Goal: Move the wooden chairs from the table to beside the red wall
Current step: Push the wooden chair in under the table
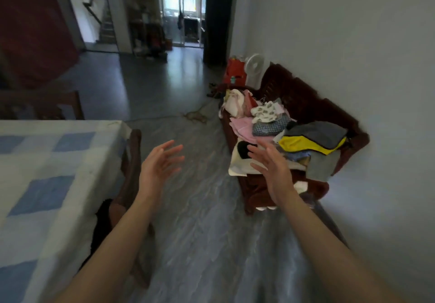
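Note:
A dark wooden chair [133,161] is tucked against the right side of the table [47,161], which wears a blue and white checked cloth. My left hand [157,168] hovers just right of the chair's back, open, touching nothing. My right hand [273,168] is raised over the floor in front of the sofa, fingers spread and empty. A second wooden chair [68,105] stands at the table's far end, blurred. The red wall [30,27] fills the upper left.
A dark red sofa [313,107] piled with clothes stands along the white wall at right, with a white fan [255,67] and red bag [235,69] behind it. Grey floor [200,208] runs between table and sofa toward a far doorway. A cord and cloth lie on the floor [195,116].

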Action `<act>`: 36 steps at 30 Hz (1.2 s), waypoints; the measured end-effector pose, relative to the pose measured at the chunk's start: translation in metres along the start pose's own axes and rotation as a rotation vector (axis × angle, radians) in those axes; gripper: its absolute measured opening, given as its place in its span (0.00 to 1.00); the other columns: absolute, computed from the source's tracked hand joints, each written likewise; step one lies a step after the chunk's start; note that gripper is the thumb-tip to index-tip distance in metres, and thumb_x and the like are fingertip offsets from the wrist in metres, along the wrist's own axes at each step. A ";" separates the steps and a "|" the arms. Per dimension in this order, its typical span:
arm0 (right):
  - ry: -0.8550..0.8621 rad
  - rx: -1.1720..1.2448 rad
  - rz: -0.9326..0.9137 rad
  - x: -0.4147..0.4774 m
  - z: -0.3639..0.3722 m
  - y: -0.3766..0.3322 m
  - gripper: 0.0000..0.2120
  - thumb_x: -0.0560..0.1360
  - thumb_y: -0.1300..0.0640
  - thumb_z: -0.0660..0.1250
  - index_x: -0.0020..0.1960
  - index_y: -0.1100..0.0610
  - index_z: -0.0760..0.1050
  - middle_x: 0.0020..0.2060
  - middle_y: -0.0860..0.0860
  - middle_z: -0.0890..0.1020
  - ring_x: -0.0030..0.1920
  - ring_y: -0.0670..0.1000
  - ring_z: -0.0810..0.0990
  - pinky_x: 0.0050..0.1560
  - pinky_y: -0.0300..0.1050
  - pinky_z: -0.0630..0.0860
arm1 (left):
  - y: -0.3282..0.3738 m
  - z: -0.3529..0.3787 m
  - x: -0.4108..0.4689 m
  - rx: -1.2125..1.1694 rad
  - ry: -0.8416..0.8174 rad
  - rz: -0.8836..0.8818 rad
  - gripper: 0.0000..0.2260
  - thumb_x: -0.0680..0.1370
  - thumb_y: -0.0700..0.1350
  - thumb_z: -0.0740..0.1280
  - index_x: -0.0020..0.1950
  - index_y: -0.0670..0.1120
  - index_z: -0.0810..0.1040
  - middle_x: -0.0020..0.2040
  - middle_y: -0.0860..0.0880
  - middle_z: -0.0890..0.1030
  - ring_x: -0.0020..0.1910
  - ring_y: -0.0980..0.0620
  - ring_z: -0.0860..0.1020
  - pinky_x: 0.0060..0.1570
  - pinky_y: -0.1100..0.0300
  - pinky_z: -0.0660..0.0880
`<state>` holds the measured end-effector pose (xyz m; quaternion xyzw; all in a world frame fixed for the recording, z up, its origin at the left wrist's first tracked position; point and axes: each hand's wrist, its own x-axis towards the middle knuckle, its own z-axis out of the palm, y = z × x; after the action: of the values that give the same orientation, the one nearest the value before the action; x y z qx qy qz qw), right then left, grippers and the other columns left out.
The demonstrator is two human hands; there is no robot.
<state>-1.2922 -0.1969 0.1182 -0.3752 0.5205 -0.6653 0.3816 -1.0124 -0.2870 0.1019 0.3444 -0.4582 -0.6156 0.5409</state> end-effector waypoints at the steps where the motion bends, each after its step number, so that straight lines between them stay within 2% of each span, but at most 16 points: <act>1: -0.050 0.010 0.015 0.028 0.008 0.012 0.16 0.85 0.51 0.57 0.68 0.50 0.76 0.62 0.53 0.85 0.64 0.53 0.82 0.60 0.51 0.76 | -0.004 -0.008 0.011 0.013 0.059 0.020 0.15 0.85 0.49 0.56 0.64 0.50 0.79 0.60 0.48 0.86 0.52 0.49 0.85 0.49 0.55 0.78; 5: -0.338 0.027 0.120 0.122 0.055 0.052 0.14 0.85 0.50 0.56 0.65 0.48 0.77 0.62 0.51 0.85 0.63 0.51 0.82 0.60 0.49 0.74 | -0.012 -0.032 0.029 0.079 0.340 0.075 0.16 0.82 0.52 0.59 0.64 0.49 0.80 0.60 0.46 0.86 0.51 0.48 0.85 0.49 0.54 0.77; 8: -0.530 0.007 0.151 0.177 0.095 0.076 0.14 0.85 0.53 0.56 0.64 0.49 0.78 0.60 0.50 0.86 0.62 0.50 0.83 0.59 0.48 0.74 | -0.017 -0.047 0.031 0.096 0.560 0.122 0.15 0.83 0.51 0.59 0.65 0.48 0.80 0.60 0.45 0.86 0.51 0.49 0.86 0.49 0.54 0.78; 10: -0.630 -0.004 0.169 0.206 0.123 0.089 0.14 0.85 0.53 0.57 0.64 0.49 0.78 0.58 0.50 0.86 0.62 0.50 0.83 0.60 0.50 0.75 | -0.020 -0.053 0.029 0.100 0.678 0.145 0.19 0.81 0.54 0.60 0.66 0.47 0.79 0.60 0.45 0.86 0.53 0.48 0.85 0.48 0.56 0.78; 13: -0.781 -0.031 0.187 0.241 0.168 0.107 0.15 0.81 0.48 0.60 0.64 0.48 0.78 0.59 0.50 0.86 0.62 0.50 0.83 0.60 0.51 0.76 | -0.028 -0.061 0.031 0.094 0.832 0.182 0.24 0.77 0.56 0.60 0.67 0.44 0.79 0.61 0.45 0.85 0.54 0.46 0.84 0.48 0.58 0.78; 16: -0.912 -0.043 0.194 0.266 0.210 0.130 0.16 0.81 0.47 0.60 0.65 0.49 0.78 0.59 0.49 0.86 0.62 0.50 0.83 0.63 0.53 0.76 | -0.041 -0.072 0.039 0.100 0.955 0.224 0.20 0.81 0.53 0.60 0.67 0.44 0.79 0.61 0.45 0.85 0.56 0.43 0.84 0.51 0.54 0.79; 19: -1.011 -0.061 0.198 0.287 0.247 0.155 0.18 0.80 0.45 0.60 0.66 0.49 0.78 0.60 0.49 0.86 0.63 0.50 0.83 0.63 0.52 0.76 | -0.063 -0.087 0.051 0.131 1.058 0.266 0.16 0.84 0.49 0.59 0.65 0.45 0.80 0.60 0.46 0.86 0.57 0.40 0.84 0.58 0.44 0.78; 23: -1.073 -0.081 0.243 0.311 0.289 0.184 0.20 0.77 0.44 0.62 0.65 0.50 0.79 0.60 0.50 0.86 0.62 0.49 0.83 0.60 0.49 0.77 | -0.088 -0.105 0.067 0.187 1.165 0.262 0.15 0.82 0.49 0.60 0.62 0.47 0.82 0.58 0.46 0.87 0.55 0.42 0.85 0.59 0.43 0.77; 25: -1.117 -0.086 0.224 0.325 0.308 0.196 0.19 0.79 0.45 0.62 0.66 0.51 0.79 0.60 0.50 0.86 0.63 0.49 0.82 0.59 0.48 0.76 | -0.097 -0.108 0.075 0.232 1.218 0.279 0.15 0.82 0.48 0.60 0.62 0.45 0.82 0.58 0.46 0.87 0.55 0.42 0.85 0.59 0.45 0.77; 28: -1.172 -0.094 0.241 0.343 0.336 0.210 0.14 0.83 0.51 0.60 0.64 0.50 0.79 0.61 0.50 0.85 0.63 0.49 0.82 0.61 0.49 0.75 | -0.103 -0.107 0.081 0.247 1.292 0.269 0.15 0.81 0.47 0.60 0.60 0.44 0.82 0.57 0.44 0.87 0.54 0.42 0.85 0.56 0.56 0.77; 29: -1.183 -0.098 0.229 0.348 0.345 0.213 0.13 0.84 0.53 0.60 0.63 0.48 0.80 0.61 0.50 0.85 0.63 0.49 0.82 0.63 0.49 0.75 | -0.105 -0.107 0.082 0.262 1.314 0.274 0.15 0.81 0.47 0.60 0.60 0.43 0.82 0.56 0.44 0.87 0.54 0.43 0.84 0.55 0.59 0.77; 31: -1.220 -0.115 0.182 0.357 0.363 0.221 0.12 0.83 0.56 0.61 0.60 0.48 0.81 0.62 0.51 0.84 0.64 0.47 0.81 0.64 0.47 0.74 | -0.108 -0.107 0.084 0.299 1.353 0.280 0.15 0.81 0.47 0.61 0.60 0.42 0.82 0.55 0.43 0.87 0.53 0.43 0.84 0.58 0.56 0.77; 34: -1.352 -0.159 -0.003 0.375 0.388 0.237 0.12 0.82 0.59 0.63 0.61 0.55 0.82 0.62 0.49 0.82 0.64 0.42 0.79 0.65 0.35 0.71 | -0.117 -0.113 0.085 0.393 1.432 0.245 0.15 0.79 0.50 0.64 0.58 0.43 0.84 0.53 0.44 0.87 0.56 0.43 0.84 0.61 0.52 0.76; 36: -1.413 -0.227 -0.116 0.391 0.400 0.258 0.12 0.82 0.61 0.65 0.62 0.59 0.81 0.60 0.51 0.83 0.64 0.48 0.79 0.66 0.38 0.72 | -0.127 -0.116 0.083 0.464 1.490 0.185 0.13 0.78 0.51 0.66 0.54 0.47 0.86 0.51 0.47 0.88 0.57 0.46 0.84 0.61 0.52 0.76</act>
<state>-1.0707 -0.7536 -0.0241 -0.7808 0.1942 -0.2241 0.5500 -0.9652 -0.3911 -0.0511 0.7311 -0.1181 -0.0633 0.6689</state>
